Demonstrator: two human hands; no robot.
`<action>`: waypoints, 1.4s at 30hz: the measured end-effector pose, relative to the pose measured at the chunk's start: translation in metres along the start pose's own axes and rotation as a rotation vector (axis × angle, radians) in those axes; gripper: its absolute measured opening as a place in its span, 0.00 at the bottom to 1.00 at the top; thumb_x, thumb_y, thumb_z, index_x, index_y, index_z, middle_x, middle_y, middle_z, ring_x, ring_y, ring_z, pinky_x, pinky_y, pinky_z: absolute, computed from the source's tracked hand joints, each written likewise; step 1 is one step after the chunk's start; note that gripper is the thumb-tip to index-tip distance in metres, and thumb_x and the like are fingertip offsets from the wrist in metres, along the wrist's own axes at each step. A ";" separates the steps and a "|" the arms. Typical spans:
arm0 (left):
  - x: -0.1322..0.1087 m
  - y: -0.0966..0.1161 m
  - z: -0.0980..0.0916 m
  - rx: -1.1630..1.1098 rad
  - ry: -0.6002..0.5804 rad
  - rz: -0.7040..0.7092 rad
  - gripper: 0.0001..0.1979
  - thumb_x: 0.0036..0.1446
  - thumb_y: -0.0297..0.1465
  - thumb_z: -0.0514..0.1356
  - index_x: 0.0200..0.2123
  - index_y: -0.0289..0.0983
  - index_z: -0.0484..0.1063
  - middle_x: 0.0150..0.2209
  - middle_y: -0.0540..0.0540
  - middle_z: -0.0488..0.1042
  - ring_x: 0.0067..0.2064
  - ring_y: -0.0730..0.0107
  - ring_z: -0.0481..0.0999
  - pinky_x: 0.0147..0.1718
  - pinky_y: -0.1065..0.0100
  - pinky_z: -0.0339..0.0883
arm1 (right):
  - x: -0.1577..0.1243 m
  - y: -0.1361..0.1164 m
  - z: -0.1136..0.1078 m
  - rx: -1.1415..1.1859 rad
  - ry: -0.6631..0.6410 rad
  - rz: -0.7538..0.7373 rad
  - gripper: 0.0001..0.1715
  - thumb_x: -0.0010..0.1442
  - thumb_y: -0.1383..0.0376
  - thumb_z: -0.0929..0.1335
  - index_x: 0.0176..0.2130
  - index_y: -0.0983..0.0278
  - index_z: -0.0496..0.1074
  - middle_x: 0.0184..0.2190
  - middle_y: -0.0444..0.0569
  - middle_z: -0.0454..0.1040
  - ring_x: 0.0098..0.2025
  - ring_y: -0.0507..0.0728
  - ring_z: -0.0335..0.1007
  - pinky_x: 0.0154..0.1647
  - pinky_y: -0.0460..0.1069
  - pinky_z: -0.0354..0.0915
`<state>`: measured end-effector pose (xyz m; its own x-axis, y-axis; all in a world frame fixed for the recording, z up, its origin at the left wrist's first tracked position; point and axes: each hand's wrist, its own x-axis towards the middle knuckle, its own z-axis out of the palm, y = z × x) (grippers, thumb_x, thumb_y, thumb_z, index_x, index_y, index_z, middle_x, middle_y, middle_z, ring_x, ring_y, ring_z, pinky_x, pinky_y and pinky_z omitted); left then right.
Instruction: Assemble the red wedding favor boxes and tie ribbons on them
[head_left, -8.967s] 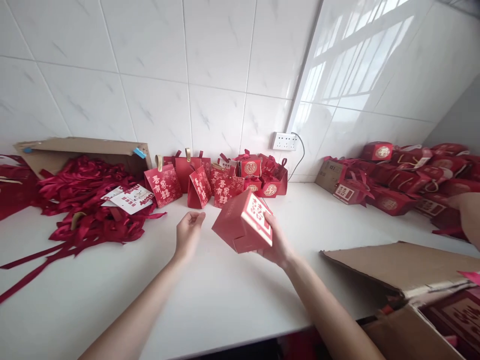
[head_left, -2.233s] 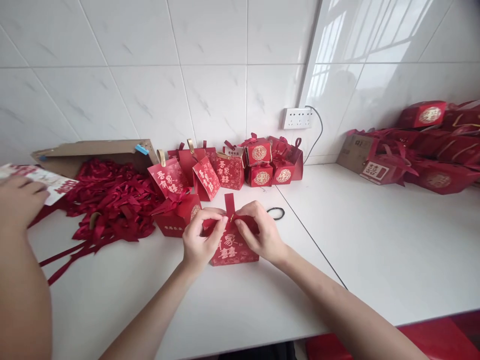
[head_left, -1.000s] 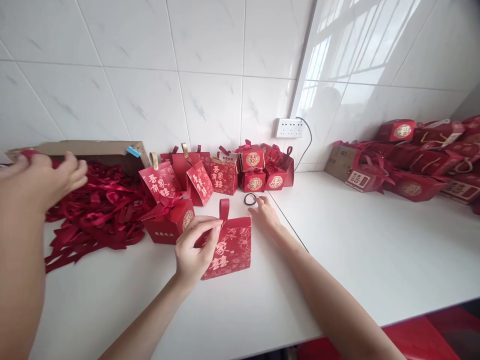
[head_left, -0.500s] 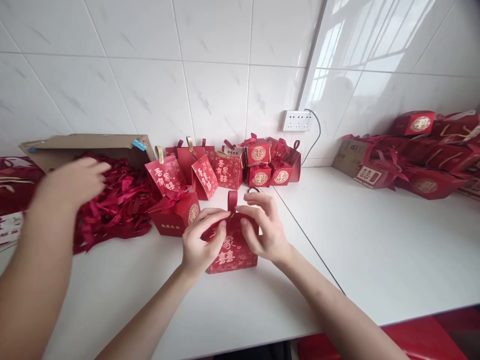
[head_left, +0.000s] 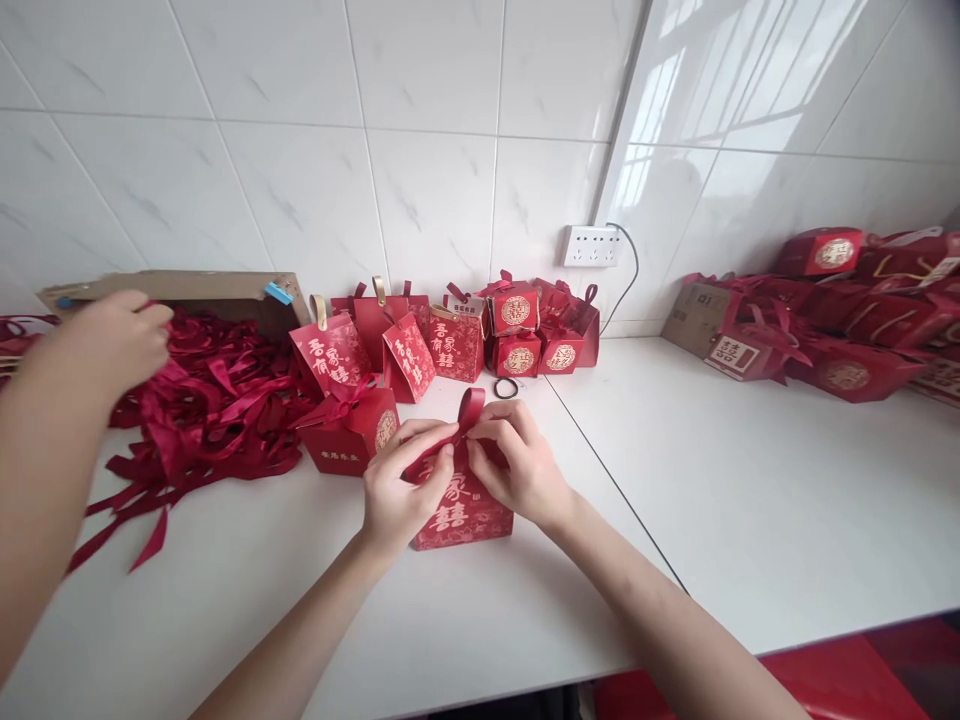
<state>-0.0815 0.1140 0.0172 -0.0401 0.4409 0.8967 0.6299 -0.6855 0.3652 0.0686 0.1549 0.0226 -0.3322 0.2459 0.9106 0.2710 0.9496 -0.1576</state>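
Observation:
A red paper gift box (head_left: 469, 515) with pale printed characters stands upright on the white table in front of me. From its top rises a red loop handle (head_left: 471, 408). My left hand (head_left: 411, 478) pinches the box's top edge just left of the loop. Closed at the loop's base on the other side, my right hand (head_left: 519, 462) has its thumb and fingers on the top edge; its fingertips partly hide what they grip.
A co-worker's hand (head_left: 124, 340) holds a ribbon above a heap of red ribbons (head_left: 225, 400) spilling from a cardboard box (head_left: 187, 283). Finished-looking red boxes (head_left: 330, 350) line the wall, below a power strip (head_left: 591, 246). More red boxes (head_left: 847, 370) are stacked at right. A black ring (head_left: 505, 388) lies behind my right hand.
My right hand's fingers have closed onto the box top, and the loop handle leans slightly right. The co-worker's hand has moved left, dragging ribbons toward the table's near left.

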 end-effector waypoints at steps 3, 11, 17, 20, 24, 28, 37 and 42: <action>0.000 0.001 -0.001 -0.017 0.000 0.007 0.11 0.53 0.21 0.59 0.39 0.38 0.74 0.36 0.49 0.75 0.37 0.72 0.76 0.38 0.70 0.72 | -0.002 0.001 0.001 -0.003 0.014 -0.023 0.09 0.60 0.72 0.62 0.41 0.61 0.62 0.37 0.51 0.63 0.41 0.55 0.66 0.37 0.50 0.70; -0.003 -0.004 0.002 0.025 0.121 -0.017 0.12 0.52 0.24 0.62 0.41 0.38 0.69 0.34 0.49 0.75 0.36 0.72 0.76 0.37 0.70 0.73 | -0.001 -0.007 0.003 0.096 0.001 0.015 0.19 0.61 0.75 0.61 0.51 0.59 0.61 0.40 0.50 0.72 0.42 0.55 0.68 0.41 0.52 0.69; 0.001 -0.005 -0.002 0.024 0.034 0.063 0.08 0.54 0.23 0.60 0.37 0.38 0.71 0.36 0.48 0.75 0.39 0.71 0.75 0.39 0.69 0.72 | 0.001 -0.008 0.000 0.105 -0.057 0.011 0.20 0.62 0.75 0.60 0.52 0.59 0.61 0.43 0.50 0.73 0.44 0.55 0.69 0.44 0.53 0.67; 0.004 0.001 -0.004 0.036 0.006 -0.018 0.06 0.55 0.25 0.59 0.36 0.38 0.74 0.35 0.49 0.76 0.37 0.72 0.76 0.39 0.70 0.72 | 0.000 -0.006 0.000 0.095 -0.047 0.015 0.17 0.62 0.73 0.60 0.49 0.60 0.62 0.40 0.50 0.71 0.43 0.55 0.68 0.42 0.53 0.68; 0.005 0.003 -0.004 0.035 -0.020 -0.045 0.07 0.56 0.27 0.59 0.37 0.38 0.75 0.36 0.48 0.76 0.38 0.71 0.76 0.39 0.70 0.72 | -0.002 -0.005 0.001 0.076 -0.054 0.010 0.15 0.60 0.74 0.59 0.46 0.61 0.63 0.36 0.51 0.68 0.39 0.55 0.67 0.38 0.52 0.69; 0.006 0.002 -0.003 0.037 -0.033 -0.054 0.08 0.56 0.27 0.58 0.39 0.38 0.75 0.37 0.48 0.76 0.39 0.71 0.76 0.41 0.70 0.72 | -0.002 -0.004 0.000 0.056 -0.078 0.002 0.16 0.60 0.75 0.58 0.46 0.61 0.63 0.36 0.51 0.66 0.39 0.56 0.66 0.38 0.52 0.69; 0.006 0.002 -0.003 0.025 -0.040 -0.050 0.08 0.56 0.26 0.59 0.39 0.38 0.74 0.37 0.49 0.76 0.40 0.72 0.76 0.41 0.71 0.71 | 0.000 -0.006 0.001 0.018 -0.070 0.036 0.12 0.60 0.75 0.59 0.42 0.62 0.62 0.32 0.49 0.66 0.33 0.54 0.65 0.33 0.49 0.67; 0.006 0.000 -0.004 0.035 -0.048 -0.036 0.09 0.55 0.25 0.59 0.40 0.38 0.75 0.38 0.48 0.76 0.41 0.71 0.75 0.43 0.70 0.70 | 0.001 -0.005 -0.002 0.014 -0.076 0.071 0.08 0.60 0.73 0.59 0.39 0.62 0.61 0.31 0.48 0.67 0.33 0.53 0.66 0.35 0.48 0.68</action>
<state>-0.0847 0.1141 0.0241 -0.0259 0.4926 0.8698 0.6557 -0.6484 0.3868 0.0688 0.1501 0.0252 -0.3805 0.3264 0.8653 0.2841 0.9317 -0.2265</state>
